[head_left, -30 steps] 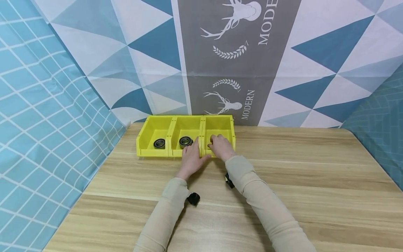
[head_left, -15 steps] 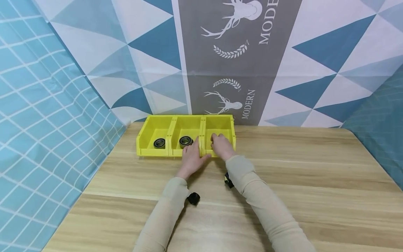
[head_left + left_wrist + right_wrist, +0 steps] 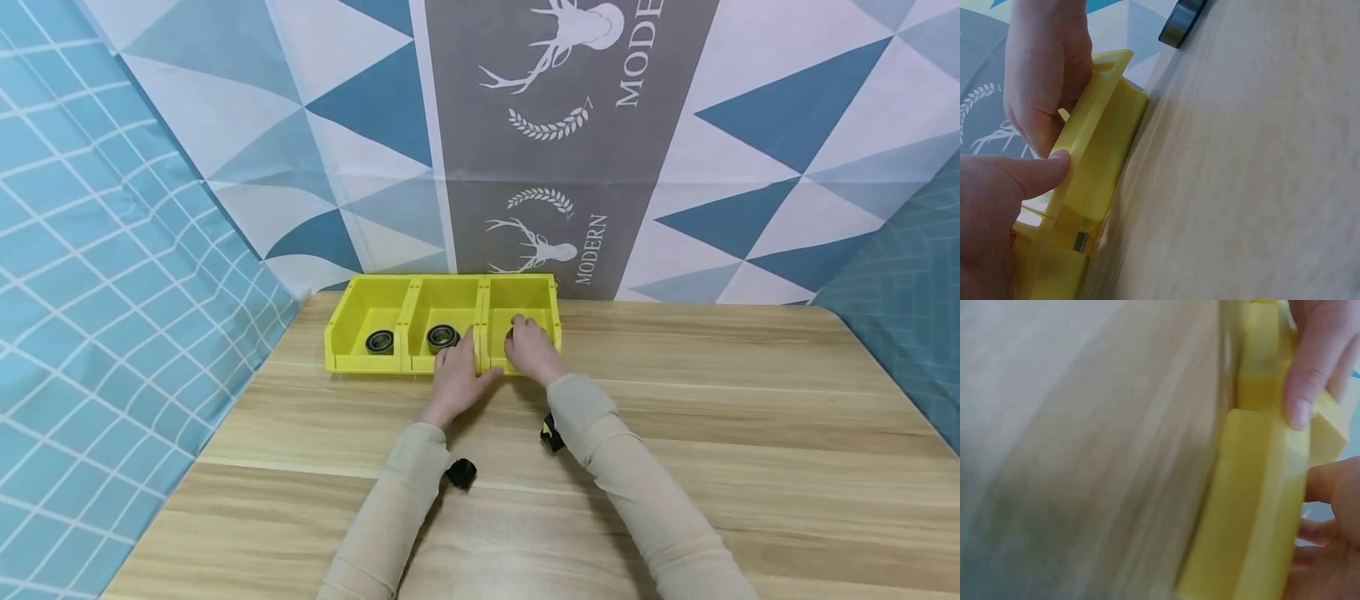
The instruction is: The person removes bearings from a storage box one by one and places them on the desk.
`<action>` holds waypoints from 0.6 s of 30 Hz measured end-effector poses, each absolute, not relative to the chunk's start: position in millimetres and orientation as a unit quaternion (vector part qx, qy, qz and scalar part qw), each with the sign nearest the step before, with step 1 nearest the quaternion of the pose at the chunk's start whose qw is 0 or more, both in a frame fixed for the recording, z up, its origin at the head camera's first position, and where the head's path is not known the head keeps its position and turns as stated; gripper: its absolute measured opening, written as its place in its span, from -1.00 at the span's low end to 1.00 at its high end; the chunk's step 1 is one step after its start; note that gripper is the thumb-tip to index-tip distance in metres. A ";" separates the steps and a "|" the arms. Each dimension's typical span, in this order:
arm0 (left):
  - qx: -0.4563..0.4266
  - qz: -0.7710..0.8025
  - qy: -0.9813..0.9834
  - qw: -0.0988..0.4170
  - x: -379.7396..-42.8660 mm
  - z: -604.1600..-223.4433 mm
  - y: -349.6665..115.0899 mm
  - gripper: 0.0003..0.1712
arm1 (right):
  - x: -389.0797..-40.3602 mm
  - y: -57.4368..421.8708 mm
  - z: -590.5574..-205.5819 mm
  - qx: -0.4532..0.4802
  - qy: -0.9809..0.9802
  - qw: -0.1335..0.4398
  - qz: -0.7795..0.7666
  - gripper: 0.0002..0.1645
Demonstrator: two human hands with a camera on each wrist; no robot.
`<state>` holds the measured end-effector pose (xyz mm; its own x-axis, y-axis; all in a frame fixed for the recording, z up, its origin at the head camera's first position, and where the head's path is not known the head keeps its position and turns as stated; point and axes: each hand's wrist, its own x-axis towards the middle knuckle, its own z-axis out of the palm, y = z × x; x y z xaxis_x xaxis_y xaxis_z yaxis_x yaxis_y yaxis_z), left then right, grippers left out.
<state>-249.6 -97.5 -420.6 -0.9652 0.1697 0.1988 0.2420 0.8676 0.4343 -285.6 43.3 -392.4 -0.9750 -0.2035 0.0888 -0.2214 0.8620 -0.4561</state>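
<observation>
A yellow three-compartment bin stands against the back wall. My left hand grips its front at the divider between the middle and right compartments. In the left wrist view the thumb presses on the front lip. My right hand reaches into the right compartment with bent fingers; a dark edge, like a bearing's, shows at its fingertips, which mostly hide it. In the right wrist view the bin's front wall covers these fingertips. One black-and-silver bearing lies in the left compartment, another bearing in the middle one.
The bin stands on a wood-grain table. A patterned wall covering rises directly behind it, and a blue checked sheet hangs at the left. Black devices are worn at both wrists.
My right hand has shifted slightly to the right and back inside the right compartment, and a dark edge now shows at its fingertips. The left hand and the bin have stayed in place.
</observation>
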 end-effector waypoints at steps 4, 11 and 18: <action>-0.108 -0.237 -0.963 0.076 -250.1 -418.4 -97.2 0.01 | -283.2 46.6 -383.9 0.127 -0.960 0.034 0.249 -0.54; -0.103 -0.236 -0.963 0.076 -251.0 -416.0 -96.9 0.01 | -274.0 49.9 -371.7 0.149 -0.955 0.041 0.253 -0.56; -0.102 -0.238 -0.963 0.073 -249.5 -418.2 -96.9 0.01 | -264.5 54.7 -368.7 0.151 -0.945 0.029 0.290 -0.54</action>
